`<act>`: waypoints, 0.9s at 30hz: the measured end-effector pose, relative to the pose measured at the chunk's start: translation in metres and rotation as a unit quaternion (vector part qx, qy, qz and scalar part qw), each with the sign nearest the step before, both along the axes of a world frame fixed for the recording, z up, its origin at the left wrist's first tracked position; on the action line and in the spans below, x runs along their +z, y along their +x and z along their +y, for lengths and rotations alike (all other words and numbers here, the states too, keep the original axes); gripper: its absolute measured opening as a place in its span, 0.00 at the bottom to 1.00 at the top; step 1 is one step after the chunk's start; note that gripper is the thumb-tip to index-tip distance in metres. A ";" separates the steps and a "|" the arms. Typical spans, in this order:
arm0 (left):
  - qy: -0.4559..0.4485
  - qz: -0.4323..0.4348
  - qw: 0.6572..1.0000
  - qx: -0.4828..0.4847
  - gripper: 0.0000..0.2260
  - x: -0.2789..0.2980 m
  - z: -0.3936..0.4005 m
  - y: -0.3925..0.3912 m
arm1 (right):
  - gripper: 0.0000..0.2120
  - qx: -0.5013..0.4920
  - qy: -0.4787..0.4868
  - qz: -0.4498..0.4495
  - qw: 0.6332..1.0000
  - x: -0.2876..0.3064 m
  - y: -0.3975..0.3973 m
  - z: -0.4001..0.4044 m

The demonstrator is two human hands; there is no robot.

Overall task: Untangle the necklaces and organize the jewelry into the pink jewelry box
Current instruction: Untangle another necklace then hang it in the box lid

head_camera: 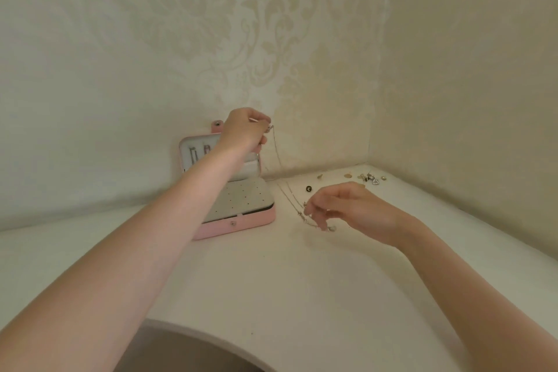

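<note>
Left hand [241,130], raised in front of the open box lid, pinching one end of a thin chain [276,148] high so the strand hangs free and its snags show. Right hand [347,208], low over the bench [271,281] to the right, fingers curled and pinching the tangled necklaces [305,214] near a small pendant, likely anchoring the knot while the other end lifts away. Pink jewelry box [238,225] just left of the tangle, open against the far wall, pale perforated insert facing up, ready to receive pieces. Loose earrings and charms [370,178] scattered in the far right corner, well apart from the box, not yet sorted.
</note>
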State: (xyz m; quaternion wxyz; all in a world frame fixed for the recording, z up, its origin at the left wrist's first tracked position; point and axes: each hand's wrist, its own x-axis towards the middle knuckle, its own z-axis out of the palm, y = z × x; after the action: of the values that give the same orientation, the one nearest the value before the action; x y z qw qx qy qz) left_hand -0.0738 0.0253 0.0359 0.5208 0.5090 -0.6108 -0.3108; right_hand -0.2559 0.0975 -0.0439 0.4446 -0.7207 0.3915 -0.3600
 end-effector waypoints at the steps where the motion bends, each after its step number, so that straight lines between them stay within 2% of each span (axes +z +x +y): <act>1: 0.015 0.001 1.000 0.002 0.06 -0.004 0.000 0.007 | 0.14 0.006 0.006 -0.018 1.000 0.001 0.002 0.000; 2: 0.028 -0.002 1.000 0.001 0.06 -0.008 0.001 0.012 | 0.15 0.005 0.006 -0.017 1.000 0.001 0.004 0.000; 5: 0.037 -0.015 0.999 -0.002 0.06 -0.014 0.009 0.018 | 0.12 -0.031 -0.023 0.059 0.998 -0.004 0.016 -0.003; 7: 0.039 -0.010 0.999 -0.015 0.07 -0.014 0.014 0.017 | 0.09 -0.029 -0.023 0.051 0.998 -0.006 0.027 -0.004; 9: 0.041 -0.019 0.998 -0.035 0.09 -0.014 0.018 0.016 | 0.11 -0.018 -0.024 0.042 0.999 -0.007 0.043 -0.004; 11: 0.038 -0.026 0.998 -0.051 0.09 -0.009 0.024 0.014 | 0.16 -0.040 -0.054 0.073 0.995 -0.002 0.061 -0.008; 14: 0.030 0.017 0.997 -0.074 0.08 0.004 0.032 0.012 | 0.21 -0.054 -0.057 0.077 0.994 0.011 0.083 -0.014; 18: 0.013 0.075 0.994 -0.079 0.06 0.021 0.034 0.019 | 0.09 0.043 0.026 0.069 0.996 0.026 0.092 -0.014; 21: -0.025 0.061 0.997 -0.031 0.06 0.024 0.027 0.038 | 0.17 0.044 0.117 0.061 0.990 0.049 0.084 -0.016; 23: -0.034 0.034 0.999 0.013 0.06 0.019 0.019 0.055 | 0.23 0.042 0.139 0.064 0.987 0.069 0.075 -0.019; 25: -0.007 -0.003 0.999 0.035 0.06 0.007 0.013 0.069 | 0.29 0.060 0.152 0.054 0.985 0.088 0.070 -0.020; 27: 0.043 -0.094 0.994 0.018 0.06 -0.009 0.011 0.077 | 0.34 0.079 0.155 0.051 0.983 0.101 0.069 -0.021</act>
State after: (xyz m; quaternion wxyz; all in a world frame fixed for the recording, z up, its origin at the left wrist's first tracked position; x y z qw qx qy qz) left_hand 0.0030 0.0368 0.0269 0.4442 0.5689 -0.6338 -0.2781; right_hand -0.1869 0.0768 0.0575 0.5574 -0.6891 0.4065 -0.2218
